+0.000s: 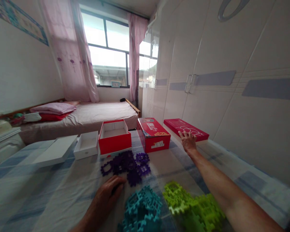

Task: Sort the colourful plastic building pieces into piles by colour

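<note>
My right hand reaches forward with its fingers spread, touching the near left edge of a flat red box that has a pale line pattern. My left hand rests low on the striped sheet, its fingers loosely bent and the thumb apart, with nothing visible in it. Just beyond it lies a cluster of purple interlocking plastic pieces. To its right is a heap of teal interlocking pieces. Yellow-green interlocking pieces form another heap, partly behind my right forearm.
A closed red printed box stands beside an open red box. Further left are an open white box and a flat white lid. Behind are a bed and a window; a white wardrobe borders the right.
</note>
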Available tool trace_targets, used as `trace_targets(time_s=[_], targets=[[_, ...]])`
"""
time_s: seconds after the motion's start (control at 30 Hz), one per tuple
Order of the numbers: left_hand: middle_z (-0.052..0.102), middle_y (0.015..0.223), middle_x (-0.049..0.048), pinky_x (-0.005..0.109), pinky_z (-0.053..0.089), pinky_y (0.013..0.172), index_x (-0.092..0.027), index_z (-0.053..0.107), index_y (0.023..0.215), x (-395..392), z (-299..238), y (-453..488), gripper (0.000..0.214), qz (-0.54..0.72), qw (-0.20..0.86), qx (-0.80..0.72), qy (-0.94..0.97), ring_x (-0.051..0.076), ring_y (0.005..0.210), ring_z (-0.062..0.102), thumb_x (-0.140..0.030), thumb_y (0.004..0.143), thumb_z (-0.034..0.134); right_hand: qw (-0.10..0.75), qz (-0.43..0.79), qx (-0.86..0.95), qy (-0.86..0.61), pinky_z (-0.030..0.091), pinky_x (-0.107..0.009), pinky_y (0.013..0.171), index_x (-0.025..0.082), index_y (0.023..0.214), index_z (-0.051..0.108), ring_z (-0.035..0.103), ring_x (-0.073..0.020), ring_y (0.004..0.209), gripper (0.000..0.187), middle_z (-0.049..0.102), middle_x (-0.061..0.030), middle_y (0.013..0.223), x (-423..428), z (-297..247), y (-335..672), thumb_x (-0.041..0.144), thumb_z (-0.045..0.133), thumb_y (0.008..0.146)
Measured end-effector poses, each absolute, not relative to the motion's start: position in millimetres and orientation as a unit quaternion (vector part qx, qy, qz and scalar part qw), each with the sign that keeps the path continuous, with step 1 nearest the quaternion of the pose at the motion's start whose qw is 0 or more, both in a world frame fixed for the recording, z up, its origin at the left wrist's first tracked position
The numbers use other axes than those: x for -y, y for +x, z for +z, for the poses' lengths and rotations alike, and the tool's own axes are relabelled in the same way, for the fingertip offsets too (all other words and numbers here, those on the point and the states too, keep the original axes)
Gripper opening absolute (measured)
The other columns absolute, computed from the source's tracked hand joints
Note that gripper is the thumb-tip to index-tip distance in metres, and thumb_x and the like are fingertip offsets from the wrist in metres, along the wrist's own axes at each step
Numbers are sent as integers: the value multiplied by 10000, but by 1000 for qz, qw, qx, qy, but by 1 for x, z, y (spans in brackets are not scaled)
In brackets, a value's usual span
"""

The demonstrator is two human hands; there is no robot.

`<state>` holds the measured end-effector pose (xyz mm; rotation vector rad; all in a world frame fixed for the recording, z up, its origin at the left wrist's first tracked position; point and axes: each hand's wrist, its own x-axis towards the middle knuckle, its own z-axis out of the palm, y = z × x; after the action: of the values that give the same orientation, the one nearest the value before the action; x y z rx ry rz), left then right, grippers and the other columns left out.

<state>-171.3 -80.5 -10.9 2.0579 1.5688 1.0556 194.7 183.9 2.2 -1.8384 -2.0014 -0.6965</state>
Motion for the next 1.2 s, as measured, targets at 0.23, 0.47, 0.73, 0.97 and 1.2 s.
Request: trace_targets(time_s=[0.23,0.47,0.73,0.97,1.2], targets=[[674,901,38,227,487,770,-216,655,902,80,-10,-169,236,364,159,-560,727,168,847,629,-284,881,429,169,-232,702,-652,260,-532,942,247,1311,464,357,-326,1166,497,427,-132,1358,-196,3,197,142,373,833],[665,941,62,252,483,791,-197,645,931,82,-8,-168,264,354,176,-564,725,185,887,617,-289,891,401,258,-200,692,-643,252,-508,983,149,1351,386,293,-320,1250,505,381,-152,1390,-175,31,169,281,387,864],[664,928,53,258,478,793,-200,650,927,81,-8,-169,254,353,169,-561,729,181,874,620,-301,885,421,224,-125,856,-449,201,-546,1011,231,1302,453,251,-326,1292,617,366,-95,1415,-122,89,51,611,384,821],[660,937,55,256,475,793,-202,639,945,80,-15,-173,247,349,162,-556,737,180,884,616,-298,895,416,82,-60,844,-526,189,-571,1000,315,1387,325,218,-356,1317,659,242,-52,1489,-138,75,-2,476,485,768],[667,923,54,258,482,787,-210,644,936,79,-16,-173,248,356,163,-554,735,183,870,621,-313,892,423,65,-45,813,-577,224,-623,920,367,1417,216,261,-391,1278,638,231,-53,1493,-139,66,-2,418,390,806]])
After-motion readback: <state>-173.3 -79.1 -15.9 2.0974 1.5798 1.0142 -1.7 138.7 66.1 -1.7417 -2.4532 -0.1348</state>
